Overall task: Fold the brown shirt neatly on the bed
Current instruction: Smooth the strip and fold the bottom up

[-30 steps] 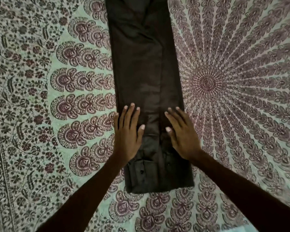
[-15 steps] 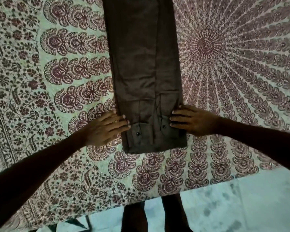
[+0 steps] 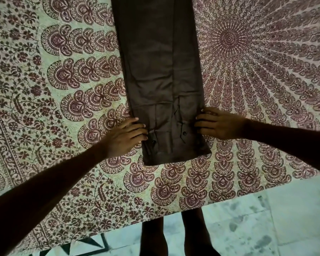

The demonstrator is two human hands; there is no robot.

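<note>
Hands shifted from on top to the side edges of the brown shirt, a narrow strip on the bed: left hand straight-fingered, right hand curled, grip unclear; crosswise folds judged outstanding.

Shirt on bed running 12–6, left hand on its 9 o'clock edge, right hand at its 3 o'clock edge, both near the 6 end.

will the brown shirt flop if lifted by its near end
Probably flops: the brown shirt shows soft creases, so unheld parts would sag. Likely light, being thin cloth; the left hand and right hand at its edges should keep layers aligned.
</note>
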